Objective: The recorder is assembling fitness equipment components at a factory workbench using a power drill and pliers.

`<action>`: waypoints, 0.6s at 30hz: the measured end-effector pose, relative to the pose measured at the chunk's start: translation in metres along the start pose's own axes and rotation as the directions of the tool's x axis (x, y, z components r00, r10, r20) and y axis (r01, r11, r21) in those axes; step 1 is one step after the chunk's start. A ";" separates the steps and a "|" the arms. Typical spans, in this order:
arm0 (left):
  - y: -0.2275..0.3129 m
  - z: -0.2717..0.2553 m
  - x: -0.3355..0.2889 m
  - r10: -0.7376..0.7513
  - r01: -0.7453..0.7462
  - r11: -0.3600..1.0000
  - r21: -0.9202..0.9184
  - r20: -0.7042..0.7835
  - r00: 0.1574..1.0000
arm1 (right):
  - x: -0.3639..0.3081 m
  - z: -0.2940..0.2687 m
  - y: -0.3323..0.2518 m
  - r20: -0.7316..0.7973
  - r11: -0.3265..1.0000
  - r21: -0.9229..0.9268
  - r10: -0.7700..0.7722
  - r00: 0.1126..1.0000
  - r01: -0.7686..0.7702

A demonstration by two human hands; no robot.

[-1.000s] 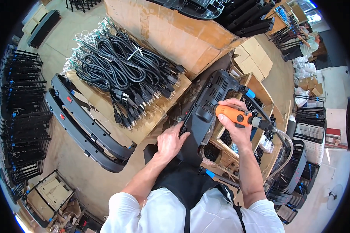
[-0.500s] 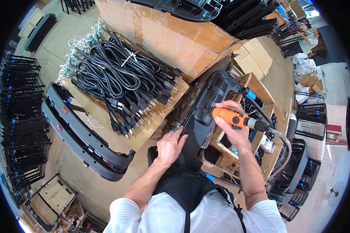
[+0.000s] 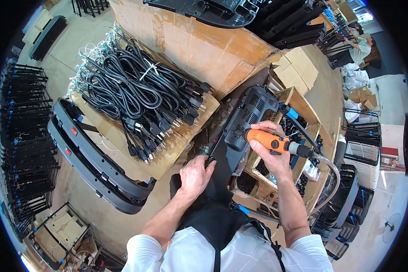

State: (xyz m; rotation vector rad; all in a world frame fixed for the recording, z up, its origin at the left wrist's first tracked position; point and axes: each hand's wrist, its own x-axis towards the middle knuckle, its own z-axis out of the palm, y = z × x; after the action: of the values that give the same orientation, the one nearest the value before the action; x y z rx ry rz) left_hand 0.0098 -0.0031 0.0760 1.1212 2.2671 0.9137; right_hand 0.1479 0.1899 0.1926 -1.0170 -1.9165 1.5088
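Note:
My right hand is wrapped around an orange air screwdriver with a grey hose fitting at its back end. The tool's front end meets a black vented plastic housing; the tip itself is hidden. That housing sits on a long black curved part in front of my body. My left hand is closed on the left edge of this long part, fingertips and thumb at the rim. A clear air hose loops from the tool down the right side.
Bundled black power cords lie on a cardboard box to the left. Grey curved frames stand below them. A wooden bin of small black parts is at right. A person is at the far right.
My left hand has slid slightly down and left along the edge of the long part. The screwdriver stays at the housing, in nearly the same place.

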 end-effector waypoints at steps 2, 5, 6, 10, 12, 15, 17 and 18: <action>0.008 -0.007 0.003 -0.120 0.124 0.991 -0.049 0.082 0.989 | 0.000 0.000 0.001 0.002 1.000 -0.010 -0.018 1.000 0.018; 0.010 -0.006 0.003 -0.162 0.169 0.983 -0.074 0.092 0.982 | 0.002 0.002 -0.001 0.015 1.000 0.005 0.008 1.000 -0.008; 0.010 -0.006 0.003 -0.164 0.171 0.982 -0.075 0.092 0.982 | 0.003 0.002 0.000 0.017 1.000 0.004 0.008 1.000 -0.008; 0.011 -0.007 0.003 -0.166 0.175 0.980 -0.092 0.101 0.981 | 0.005 0.004 0.000 0.020 0.999 -0.032 -0.005 1.000 0.006; 0.011 -0.007 0.003 -0.160 0.170 0.980 -0.104 0.097 0.982 | 0.005 0.006 0.000 0.029 0.998 -0.054 -0.011 1.000 0.012; 0.008 -0.005 0.001 -0.137 0.145 0.982 -0.121 0.075 0.988 | 0.006 0.009 -0.001 0.039 1.000 -0.027 -0.009 0.999 0.010; 0.005 -0.001 -0.001 -0.121 0.133 0.978 -0.161 0.082 0.989 | 0.006 0.010 -0.006 0.047 0.999 -0.050 0.003 0.999 0.000; 0.005 -0.001 -0.001 -0.130 0.141 0.977 -0.162 0.079 0.988 | 0.006 0.011 -0.008 0.056 0.999 -0.051 0.004 0.998 -0.002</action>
State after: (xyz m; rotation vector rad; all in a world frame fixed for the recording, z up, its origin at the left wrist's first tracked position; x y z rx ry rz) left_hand 0.0124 -0.0023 0.0798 0.8995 2.1385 0.9757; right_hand 0.1336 0.1874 0.1969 -1.0100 -2.0019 1.5120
